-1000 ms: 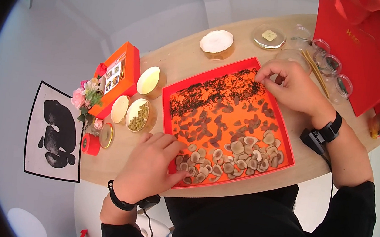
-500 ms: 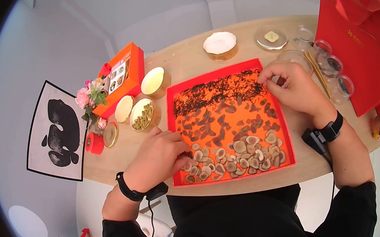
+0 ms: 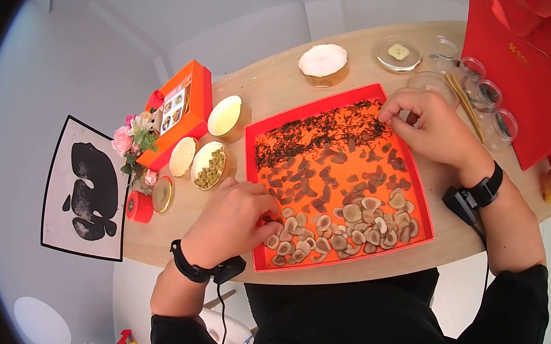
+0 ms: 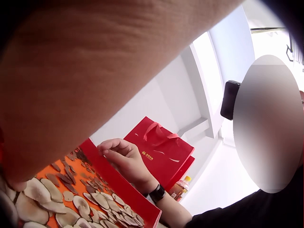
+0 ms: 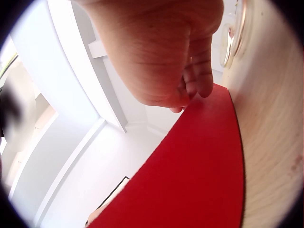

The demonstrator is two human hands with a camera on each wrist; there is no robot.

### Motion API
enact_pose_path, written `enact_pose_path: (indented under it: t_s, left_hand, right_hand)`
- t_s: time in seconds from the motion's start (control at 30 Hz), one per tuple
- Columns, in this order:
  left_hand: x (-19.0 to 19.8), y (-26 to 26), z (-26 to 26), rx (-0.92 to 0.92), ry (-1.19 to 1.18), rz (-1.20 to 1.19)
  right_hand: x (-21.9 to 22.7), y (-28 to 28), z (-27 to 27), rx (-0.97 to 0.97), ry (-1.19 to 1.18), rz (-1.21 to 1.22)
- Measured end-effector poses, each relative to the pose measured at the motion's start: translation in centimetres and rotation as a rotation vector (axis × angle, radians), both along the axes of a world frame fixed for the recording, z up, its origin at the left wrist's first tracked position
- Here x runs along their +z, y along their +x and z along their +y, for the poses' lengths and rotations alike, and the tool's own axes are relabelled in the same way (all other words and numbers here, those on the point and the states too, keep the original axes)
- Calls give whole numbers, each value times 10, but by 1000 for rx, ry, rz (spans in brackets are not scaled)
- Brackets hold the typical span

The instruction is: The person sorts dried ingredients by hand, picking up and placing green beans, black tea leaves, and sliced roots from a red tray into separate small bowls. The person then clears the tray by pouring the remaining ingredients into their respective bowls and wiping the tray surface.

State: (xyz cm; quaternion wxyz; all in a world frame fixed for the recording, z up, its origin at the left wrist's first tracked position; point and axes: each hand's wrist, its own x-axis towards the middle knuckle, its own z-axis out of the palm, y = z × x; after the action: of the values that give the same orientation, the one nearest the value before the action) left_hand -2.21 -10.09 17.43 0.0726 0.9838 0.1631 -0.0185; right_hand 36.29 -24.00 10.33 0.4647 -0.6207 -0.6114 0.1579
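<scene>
A shallow red box [image 3: 432, 220] with an orange floor holds dark shreds [image 3: 321, 131] along the far side, small brown flakes [image 3: 298, 183] across the middle and pale oval slices with darker rims [image 3: 352, 213] in front. My left hand [image 3: 233, 218] reaches over the box's left wall near the front corner. Its thumb and forefinger are brought together beside the slices; what lies between them cannot be made out. At the far end of the right wall, my right hand [image 3: 430, 125] grips the rim; in the right wrist view, fingers [image 5: 204, 80] lie against the wall's outer face.
Left of the box stand paper-lined bowls, one with greenish pieces [image 3: 211, 168], an orange box [image 3: 193, 118] and flowers [image 3: 131, 135]. Behind is a white-lined bowl [image 3: 323, 62]. To the right are clear jars [image 3: 488, 96], wooden sticks [image 3: 465, 106] and a red gift bag [image 3: 531, 72].
My left hand has moved slightly up and right, further in over the box's left side. The right hand stays at the far right rim. The whole view has drifted a little.
</scene>
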Motion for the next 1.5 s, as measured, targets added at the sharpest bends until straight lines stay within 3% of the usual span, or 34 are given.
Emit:
enact_pose_path:
  t_s: [0.27, 0.47, 0.63, 0.83, 1.07, 1.33, 1.5]
  left_hand:
    - [-8, 1, 16, 15, -10, 10]
    - [-8, 1, 20, 15, 132, -152]
    - [5, -2, 18, -15, -24, -67]
    - [-11, 1, 27, 29, 33, -81]
    - [7, -2, 19, 13, -62, -51]
    - [-3, 1, 28, 147, -206, -72]
    - [6, 3, 22, 104, -142, -66]
  right_hand:
    - [-1, 1, 1, 11, 8, -32]
    - [-2, 2, 1, 24, 27, -35]
    - [0, -1, 0, 13, 38, -62]
    - [-4, 2, 1, 36, 58, -45]
    - [0, -1, -1, 44, 48, -56]
    - [2, 2, -1, 54, 41, -91]
    - [1, 3, -1, 65, 27, -113]
